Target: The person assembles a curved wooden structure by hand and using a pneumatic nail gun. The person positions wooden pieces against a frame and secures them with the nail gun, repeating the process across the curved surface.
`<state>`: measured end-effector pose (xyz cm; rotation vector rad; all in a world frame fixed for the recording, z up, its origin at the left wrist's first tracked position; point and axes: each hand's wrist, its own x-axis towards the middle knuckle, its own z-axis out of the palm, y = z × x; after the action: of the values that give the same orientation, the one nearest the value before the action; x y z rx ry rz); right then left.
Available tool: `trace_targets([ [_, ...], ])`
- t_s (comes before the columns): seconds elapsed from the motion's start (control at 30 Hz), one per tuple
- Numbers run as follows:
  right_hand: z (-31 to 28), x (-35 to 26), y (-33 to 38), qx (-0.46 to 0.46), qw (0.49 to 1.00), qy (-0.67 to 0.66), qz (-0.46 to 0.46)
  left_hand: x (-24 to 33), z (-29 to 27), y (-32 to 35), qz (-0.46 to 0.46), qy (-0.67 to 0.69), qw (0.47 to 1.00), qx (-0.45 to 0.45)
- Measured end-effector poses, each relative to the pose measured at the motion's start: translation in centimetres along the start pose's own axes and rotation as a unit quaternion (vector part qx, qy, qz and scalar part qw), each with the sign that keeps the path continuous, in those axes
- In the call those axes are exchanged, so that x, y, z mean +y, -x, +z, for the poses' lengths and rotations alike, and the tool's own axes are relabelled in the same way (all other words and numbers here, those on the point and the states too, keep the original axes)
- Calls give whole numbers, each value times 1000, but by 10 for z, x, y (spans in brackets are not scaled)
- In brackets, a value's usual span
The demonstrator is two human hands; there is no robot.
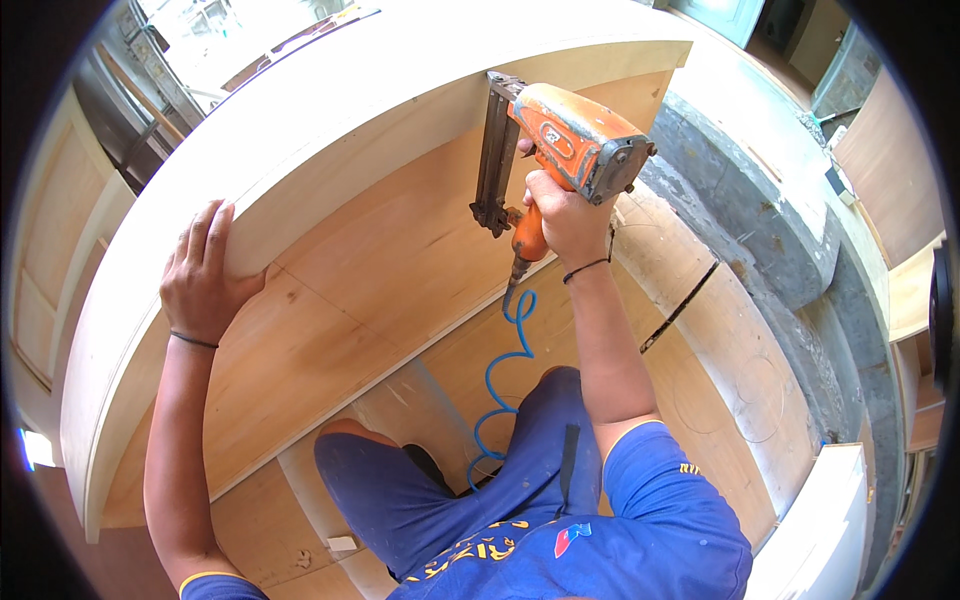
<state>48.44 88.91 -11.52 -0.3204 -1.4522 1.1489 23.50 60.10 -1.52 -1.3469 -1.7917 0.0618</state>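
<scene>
My right hand (pixel 568 215) is wrapped round the handle of an orange pneumatic nail gun (pixel 575 135). The gun's nose touches the edge of a large pale wooden panel (pixel 340 130), and its dark magazine (pixel 495 165) hangs down along the panel's inner face. From the handle's lower end a coiled blue air hose (pixel 490 385) runs down toward my legs. On the left, my left hand (pixel 208 275) lies over the panel's curved edge, fingers stretched on its pale outer side and thumb toward the inside.
Plywood sheeting (pixel 700 400) lies under and around my legs. Beyond it on the right stands a grey, stained concrete ledge (pixel 750 200). A white-edged board (pixel 815 530) is at lower right, and a small white block (pixel 342 544) lies near my knee. More wooden panels (pixel 60 240) stand at far left.
</scene>
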Motion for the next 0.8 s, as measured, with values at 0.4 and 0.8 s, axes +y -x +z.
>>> trace_targets([
  [0.4,1,0,1,6,1000,-21,18,0,0,1,0,11,1000,0],
  [0.8,1,-5,-1,19,995,-76,57,-1,3,3,-6,5,1000,-2],
])
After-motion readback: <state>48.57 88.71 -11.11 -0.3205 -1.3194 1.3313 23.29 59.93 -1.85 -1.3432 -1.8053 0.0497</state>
